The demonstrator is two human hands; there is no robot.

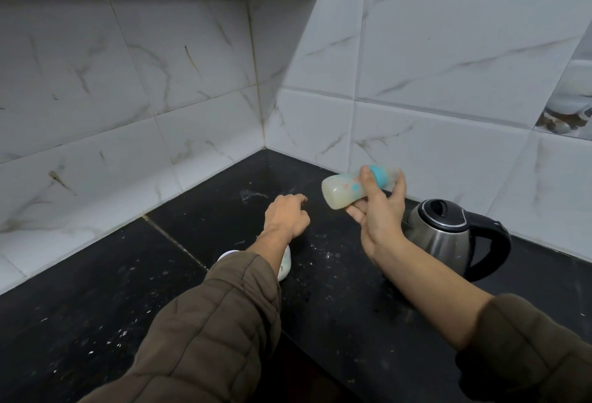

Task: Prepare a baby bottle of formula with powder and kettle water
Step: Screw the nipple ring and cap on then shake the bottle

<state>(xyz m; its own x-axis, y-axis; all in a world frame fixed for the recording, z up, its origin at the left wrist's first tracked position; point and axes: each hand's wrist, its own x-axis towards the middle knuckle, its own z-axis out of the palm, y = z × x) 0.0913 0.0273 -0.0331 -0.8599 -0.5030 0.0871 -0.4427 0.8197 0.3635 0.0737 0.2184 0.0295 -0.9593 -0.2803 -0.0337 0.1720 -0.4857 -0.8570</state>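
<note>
While mixing by shake (probable step in hand): keep collar tight, swing from wrist, watch for leaks. Left to right: white container (286, 262) half hidden under left sleeve (224, 306); left hand (286, 217) low over black counter (96, 290), fingers loosely curled, holding nothing. Then bottle (339, 193), lifted clear of counter, near horizontal, milky fill, base pointing left. Gripped by right hand (378, 210) only: thumb across body beside teal collar (381, 177), fingers cupped beneath and round cap end. Far right: kettle (445, 236), lid down.

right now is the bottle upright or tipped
Tipped: the bottle lies almost sideways in the right hand, teal collar end slightly higher than its base.
</note>
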